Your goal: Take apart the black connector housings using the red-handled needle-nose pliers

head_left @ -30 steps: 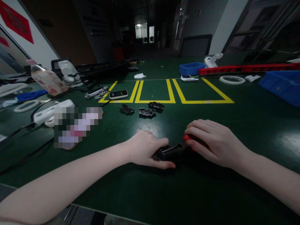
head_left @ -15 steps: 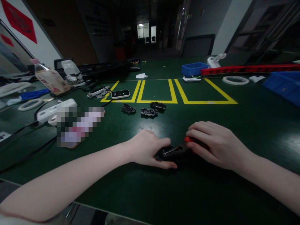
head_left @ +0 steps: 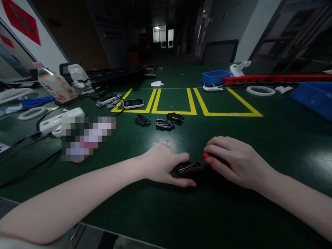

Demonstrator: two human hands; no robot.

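Note:
A dark, glossy, elongated black part lies low over the green table between my hands. My left hand is closed on its left end, with thumb and finger to either side. Closed around a small red piece is my right hand, at the right end of the black part. Most of that red piece is hidden by the fingers, so its kind cannot be told; it seems to touch the black part. Three small black moulded parts rest farther up the table.
Yellow tape outlines mark the table beyond the parts. A white device with green lights, a power strip and a bottle are at left. At right are blue bins, a tape roll and a red strip.
My right hand has shifted slightly left with the red piece, closer to the black part. My left hand keeps its place on the black part.

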